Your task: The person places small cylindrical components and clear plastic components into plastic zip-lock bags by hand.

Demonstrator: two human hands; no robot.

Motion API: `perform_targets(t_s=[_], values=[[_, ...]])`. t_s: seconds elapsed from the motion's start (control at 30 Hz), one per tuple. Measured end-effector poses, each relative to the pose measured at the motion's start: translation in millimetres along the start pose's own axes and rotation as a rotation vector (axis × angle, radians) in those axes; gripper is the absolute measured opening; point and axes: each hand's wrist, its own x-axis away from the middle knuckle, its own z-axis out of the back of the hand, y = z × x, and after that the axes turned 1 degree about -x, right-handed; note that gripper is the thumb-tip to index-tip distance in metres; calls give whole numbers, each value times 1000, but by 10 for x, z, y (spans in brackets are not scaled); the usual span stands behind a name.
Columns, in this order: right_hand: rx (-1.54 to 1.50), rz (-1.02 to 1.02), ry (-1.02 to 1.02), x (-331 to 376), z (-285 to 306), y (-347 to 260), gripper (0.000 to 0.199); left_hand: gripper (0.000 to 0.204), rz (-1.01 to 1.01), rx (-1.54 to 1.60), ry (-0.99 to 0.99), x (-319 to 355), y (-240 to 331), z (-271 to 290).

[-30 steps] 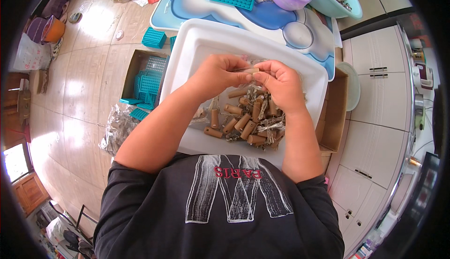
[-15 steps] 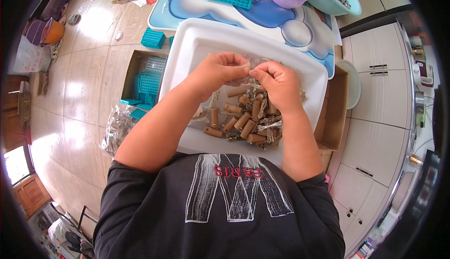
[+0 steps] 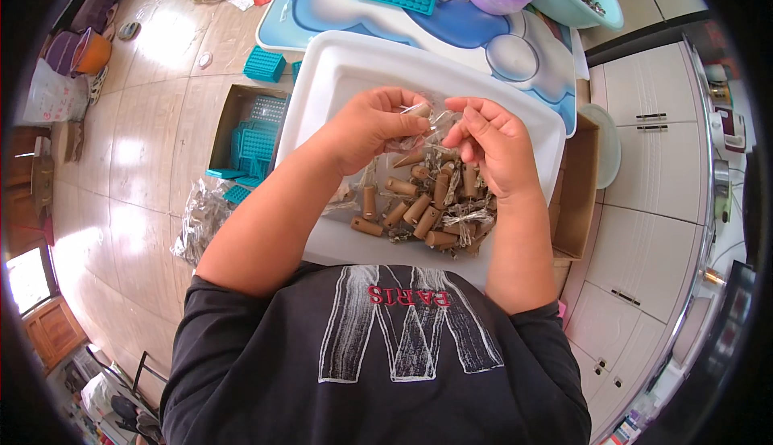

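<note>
Hands meet at twelve o'clock above my white tray (image 3: 338, 70): left hand (image 3: 377, 123) pinching a cork (image 3: 419, 110), right hand (image 3: 491, 143) pinching its wire, so loose corks (image 3: 423, 203) stay contained below.

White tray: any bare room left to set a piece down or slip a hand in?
White tray: bare along the far rim and left side beyond the left hand. Crowded near-right: cork pile under the right hand.

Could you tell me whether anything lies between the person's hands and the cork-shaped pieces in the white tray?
Nothing visible does. The left hand already pinches one cork-shaped piece, the right hand hovers right beside it, and the pile lies uncovered in the white tray just below both hands.
</note>
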Motion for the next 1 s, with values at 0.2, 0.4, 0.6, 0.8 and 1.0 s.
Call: perform_targets(t_s=[0.2,0.4,0.6,0.8,1.0], values=[[3,17,-47,-28,60,67,22,27,25,69,-60,33,30,-25],[-91,54,-103,-55,126,98,18,26,60,153,-194,45,48,-6],[-90,68,-93,-52,91,114,17,22,83,167,-189,50,59,-1],[-13,122,-75,-30,37,84,18,22,72,150,-181,48,54,10],[92,186,-40,-28,21,90,17,22,82,169,-178,43,55,1]])
